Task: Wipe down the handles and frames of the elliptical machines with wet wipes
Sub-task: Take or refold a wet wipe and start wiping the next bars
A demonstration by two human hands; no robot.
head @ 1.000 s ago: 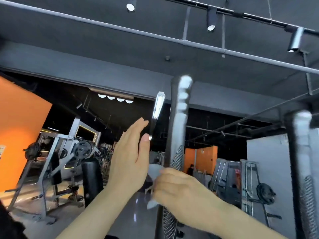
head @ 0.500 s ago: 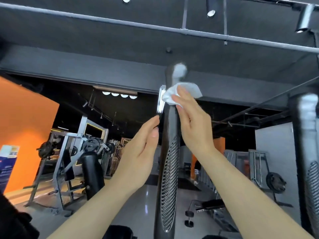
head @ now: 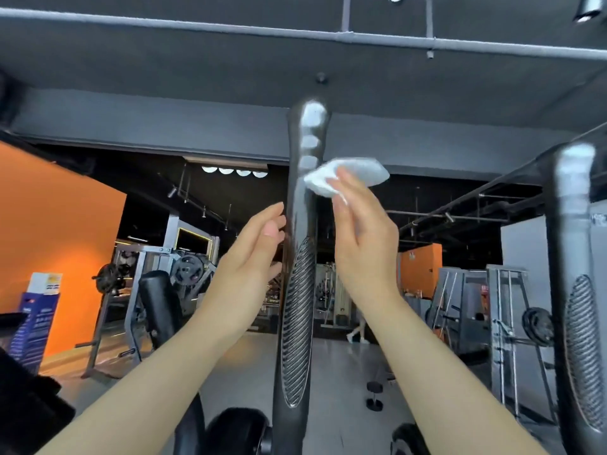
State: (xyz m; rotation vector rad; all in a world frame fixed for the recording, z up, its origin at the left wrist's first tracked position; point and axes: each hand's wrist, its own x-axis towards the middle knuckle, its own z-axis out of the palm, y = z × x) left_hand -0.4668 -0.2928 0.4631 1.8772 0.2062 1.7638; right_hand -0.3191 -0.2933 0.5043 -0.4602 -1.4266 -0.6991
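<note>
A tall black elliptical handle [head: 300,257] with a ribbed grip panel rises in the middle of the head view. My right hand [head: 363,234] pinches a folded white wet wipe [head: 345,177] against the handle's upper right side, just below its shiny top. My left hand [head: 253,251] is raised beside the handle's left side with straight fingers, its fingertips close to the bar and holding nothing. A second elliptical handle [head: 576,274] stands at the right edge.
Weight machines with plates [head: 184,270] stand at the left before an orange wall [head: 49,231]. More racks [head: 492,307] are at the right. A person's legs [head: 358,330] show far behind. Small dumbbells [head: 374,395] lie on the grey floor.
My right hand carried the wipe from low on the handle up near its top, then slightly down and to the right side. My left hand stayed beside the bar.
</note>
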